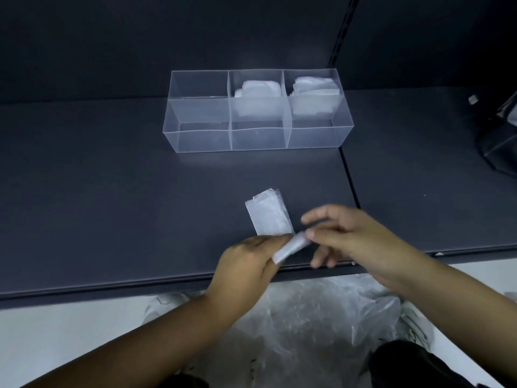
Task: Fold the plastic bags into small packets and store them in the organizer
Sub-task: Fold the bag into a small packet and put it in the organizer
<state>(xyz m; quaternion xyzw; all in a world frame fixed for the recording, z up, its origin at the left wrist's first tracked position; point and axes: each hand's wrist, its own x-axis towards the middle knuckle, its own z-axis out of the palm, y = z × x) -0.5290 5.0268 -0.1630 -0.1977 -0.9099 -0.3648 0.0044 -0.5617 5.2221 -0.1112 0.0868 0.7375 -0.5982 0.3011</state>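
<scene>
I count one bag (270,217), pinched by left hand (246,264) and right hand (349,236) at the front edge of the shelf (112,205); one three-compartment organizer (201,141) near the back, packets (257,91) in middle and right; open shelf between.

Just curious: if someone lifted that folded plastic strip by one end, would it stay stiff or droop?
Probably droop: the bag strip is thin film, bent where the left hand and right hand pinch it. Likely light. Its creased layers may spring open if released.
</scene>
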